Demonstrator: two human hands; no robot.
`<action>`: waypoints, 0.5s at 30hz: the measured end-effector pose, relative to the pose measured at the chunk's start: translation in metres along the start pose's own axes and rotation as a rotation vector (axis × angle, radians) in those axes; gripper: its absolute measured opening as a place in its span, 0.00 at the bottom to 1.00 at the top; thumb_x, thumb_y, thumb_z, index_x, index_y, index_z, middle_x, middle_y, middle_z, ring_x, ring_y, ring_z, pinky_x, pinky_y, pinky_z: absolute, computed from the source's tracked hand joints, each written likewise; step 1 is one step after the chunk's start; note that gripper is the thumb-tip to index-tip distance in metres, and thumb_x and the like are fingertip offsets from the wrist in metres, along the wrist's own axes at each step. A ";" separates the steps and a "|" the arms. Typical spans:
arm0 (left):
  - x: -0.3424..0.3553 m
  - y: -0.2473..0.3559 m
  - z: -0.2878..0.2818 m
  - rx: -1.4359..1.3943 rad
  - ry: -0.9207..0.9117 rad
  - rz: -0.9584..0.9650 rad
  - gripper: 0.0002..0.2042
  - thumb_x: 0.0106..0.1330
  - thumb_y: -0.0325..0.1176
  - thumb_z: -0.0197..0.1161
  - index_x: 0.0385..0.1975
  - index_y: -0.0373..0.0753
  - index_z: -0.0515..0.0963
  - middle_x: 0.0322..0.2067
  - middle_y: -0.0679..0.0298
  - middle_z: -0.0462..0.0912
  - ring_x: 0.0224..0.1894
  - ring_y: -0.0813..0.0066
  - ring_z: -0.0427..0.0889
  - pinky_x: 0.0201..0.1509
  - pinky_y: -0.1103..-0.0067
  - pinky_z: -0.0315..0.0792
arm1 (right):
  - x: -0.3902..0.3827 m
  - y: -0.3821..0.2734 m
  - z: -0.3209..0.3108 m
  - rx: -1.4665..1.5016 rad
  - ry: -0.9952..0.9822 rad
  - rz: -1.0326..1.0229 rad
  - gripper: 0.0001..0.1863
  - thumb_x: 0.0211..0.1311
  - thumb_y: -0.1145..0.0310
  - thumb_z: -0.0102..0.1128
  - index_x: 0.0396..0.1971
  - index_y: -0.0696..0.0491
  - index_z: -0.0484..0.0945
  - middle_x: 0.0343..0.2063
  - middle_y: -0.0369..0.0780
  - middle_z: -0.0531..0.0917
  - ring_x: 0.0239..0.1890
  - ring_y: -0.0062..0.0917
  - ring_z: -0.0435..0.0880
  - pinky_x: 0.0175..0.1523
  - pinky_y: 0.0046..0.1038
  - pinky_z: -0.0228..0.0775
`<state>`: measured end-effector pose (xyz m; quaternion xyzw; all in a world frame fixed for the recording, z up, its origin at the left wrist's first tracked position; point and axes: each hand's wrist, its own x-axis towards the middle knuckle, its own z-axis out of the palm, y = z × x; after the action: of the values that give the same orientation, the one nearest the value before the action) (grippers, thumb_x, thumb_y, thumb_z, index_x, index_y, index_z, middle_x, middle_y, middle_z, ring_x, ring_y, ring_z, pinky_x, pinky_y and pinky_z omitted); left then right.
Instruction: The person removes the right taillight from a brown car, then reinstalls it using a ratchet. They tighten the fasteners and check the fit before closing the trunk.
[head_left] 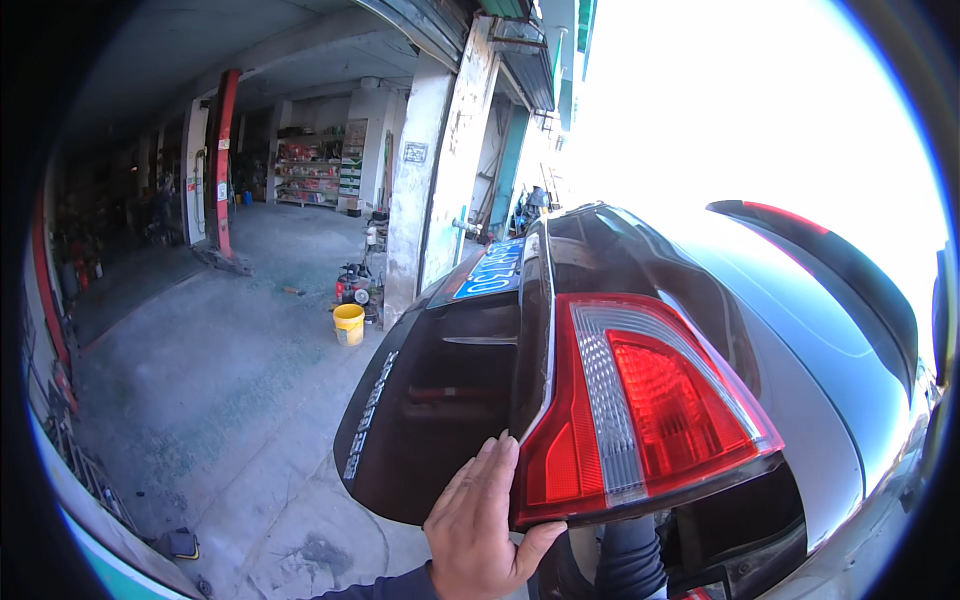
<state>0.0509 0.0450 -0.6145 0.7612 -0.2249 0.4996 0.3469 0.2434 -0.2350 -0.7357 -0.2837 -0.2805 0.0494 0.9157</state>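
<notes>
A red and clear tail light (668, 410) fills the middle of the view, set in the raised dark tailgate (450, 400) of a car. My left hand (482, 520) rests against the tailgate beside the lower left corner of the light. Its fingers are stretched out flat and the thumb reaches under the light's bottom edge, so the hand is open. A dark sleeve (632, 562), apparently on my right arm, goes up beneath the light. The right hand itself is hidden behind it.
The car's silver body (790, 330) curves off to the right, with a dark spoiler (840, 250). On the left is a workshop with a red post (223, 165), stocked shelves (308, 168), a yellow bucket (348, 325) and a white pillar (412, 180).
</notes>
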 end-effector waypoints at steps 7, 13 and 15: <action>0.000 0.000 -0.005 0.008 -0.010 0.009 0.41 0.75 0.57 0.64 0.70 0.20 0.67 0.58 0.33 0.82 0.61 0.32 0.83 0.66 0.56 0.77 | 0.004 -0.001 -0.002 0.013 -0.012 0.013 0.39 0.83 0.41 0.43 0.81 0.52 0.58 0.78 0.46 0.64 0.77 0.43 0.65 0.80 0.46 0.57; -0.004 0.002 0.000 -0.011 0.009 -0.009 0.40 0.75 0.57 0.64 0.69 0.22 0.68 0.58 0.34 0.82 0.60 0.33 0.84 0.66 0.56 0.77 | 0.003 -0.004 -0.005 0.032 -0.030 0.020 0.39 0.83 0.41 0.43 0.81 0.52 0.57 0.79 0.47 0.63 0.78 0.43 0.63 0.81 0.47 0.55; -0.004 0.003 0.001 0.000 0.004 -0.006 0.40 0.75 0.57 0.64 0.69 0.22 0.68 0.57 0.34 0.83 0.60 0.34 0.84 0.66 0.57 0.78 | 0.003 -0.005 -0.007 0.037 -0.035 0.022 0.40 0.83 0.40 0.43 0.81 0.52 0.57 0.79 0.47 0.63 0.78 0.43 0.63 0.81 0.47 0.54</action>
<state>0.0481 0.0429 -0.6170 0.7608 -0.2219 0.5001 0.3490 0.2494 -0.2413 -0.7361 -0.2690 -0.2924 0.0695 0.9150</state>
